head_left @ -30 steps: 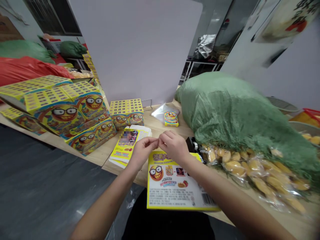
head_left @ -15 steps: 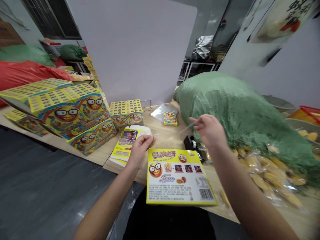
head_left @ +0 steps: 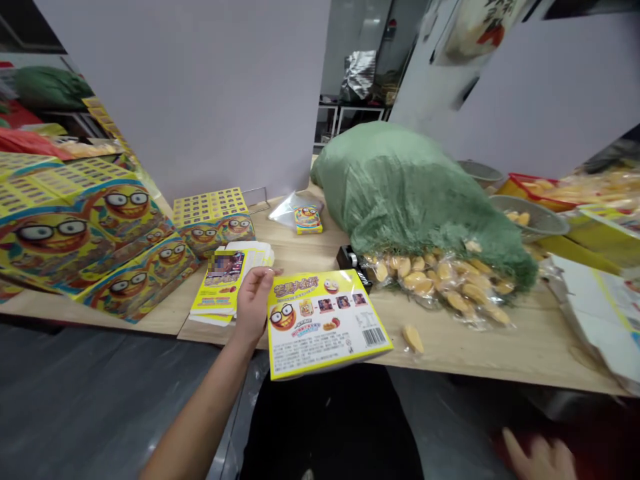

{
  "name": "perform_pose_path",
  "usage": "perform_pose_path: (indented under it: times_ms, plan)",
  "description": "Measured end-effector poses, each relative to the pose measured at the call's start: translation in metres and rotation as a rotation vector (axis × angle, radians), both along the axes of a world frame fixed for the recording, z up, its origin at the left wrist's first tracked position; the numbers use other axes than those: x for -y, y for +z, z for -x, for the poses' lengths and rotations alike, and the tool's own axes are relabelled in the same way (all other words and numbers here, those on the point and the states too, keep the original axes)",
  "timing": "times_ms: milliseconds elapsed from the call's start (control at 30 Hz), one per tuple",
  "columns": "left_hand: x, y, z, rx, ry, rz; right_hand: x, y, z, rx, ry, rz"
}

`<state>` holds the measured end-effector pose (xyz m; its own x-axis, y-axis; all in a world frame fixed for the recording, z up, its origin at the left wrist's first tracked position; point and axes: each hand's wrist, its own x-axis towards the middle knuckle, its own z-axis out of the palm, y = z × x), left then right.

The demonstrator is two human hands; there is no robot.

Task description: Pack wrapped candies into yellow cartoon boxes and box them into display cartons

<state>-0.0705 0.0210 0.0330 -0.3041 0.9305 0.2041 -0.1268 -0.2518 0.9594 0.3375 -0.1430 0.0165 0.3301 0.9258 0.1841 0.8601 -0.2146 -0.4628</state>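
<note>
My left hand is closed at the upper left corner of a yellow and white printed carton, with the thumb near its edge and a fingertip showing just above. The carton shows its text side and barcode, and it juts over the table's front edge above my lap. My right hand is low at the bottom right, below table height and blurred, with its fingers apart and nothing visible in them. A black tape dispenser stands behind the carton. Flat printed cartons lie left of my left hand.
Stacked yellow display boxes stand on the left. A small yellow box lies near the white panel. A big green sack sits behind wrapped yellow pieces. An open carton is at the right edge.
My right hand has dropped from above the tape dispenser to the bottom right. My left hand has shifted to the carton's upper left corner. The view has turned right.
</note>
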Motion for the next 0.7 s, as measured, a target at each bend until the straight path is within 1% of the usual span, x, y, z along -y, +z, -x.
perform_pose_path:
  times_ms: [33,67,100,167,200,233,267,333,367,400,467,500,567,600,633,700]
  plan:
    - [0.001,0.000,0.000,-0.029,0.003,-0.008,-0.004,-0.007,0.007,0.005,0.001,-0.006]
    - [0.002,0.000,0.001,-0.053,0.006,-0.018,-0.008,-0.010,0.017,0.023,0.020,-0.040]
    - [0.003,0.001,0.001,-0.074,0.008,-0.033,-0.012,-0.010,0.031,0.038,0.051,-0.098]
    - [0.007,0.001,0.001,-0.114,0.025,-0.072,-0.018,-0.002,0.073,0.075,0.139,-0.271]
    - [0.010,0.000,0.001,-0.136,0.044,-0.093,-0.021,0.003,0.098,0.024,0.195,-0.350]
    - [0.015,0.000,0.000,-0.159,0.066,-0.111,-0.026,0.007,0.124,-0.026,0.305,-0.387]
    - [0.021,-0.001,-0.001,-0.181,0.092,-0.127,-0.031,0.009,0.148,-0.035,0.439,-0.385]
    - [0.037,-0.004,-0.004,-0.225,0.146,-0.167,-0.050,0.007,0.183,0.034,0.483,-0.372]
    - [0.048,-0.006,-0.006,-0.252,0.168,-0.187,-0.063,0.004,0.191,0.047,0.488,-0.369]
    - [0.059,-0.008,-0.010,-0.283,0.185,-0.203,-0.078,0.001,0.193,0.041,0.498,-0.374]
    - [0.082,-0.011,-0.018,-0.372,0.196,-0.216,-0.108,-0.002,0.186,-0.014,0.571,-0.415]
    - [0.092,-0.011,-0.023,-0.427,0.193,-0.211,-0.121,0.001,0.179,-0.027,0.602,-0.439]
    - [0.105,-0.012,-0.034,-0.544,0.184,-0.202,-0.139,0.014,0.170,-0.039,0.518,-0.455]
    - [0.109,-0.011,-0.040,-0.604,0.182,-0.207,-0.143,0.023,0.170,-0.064,0.472,-0.418]
    - [0.111,-0.010,-0.047,-0.665,0.180,-0.215,-0.144,0.034,0.172,-0.108,0.459,-0.344]
    - [0.111,-0.009,-0.060,-0.773,0.184,-0.236,-0.141,0.052,0.185,-0.207,0.534,-0.143]
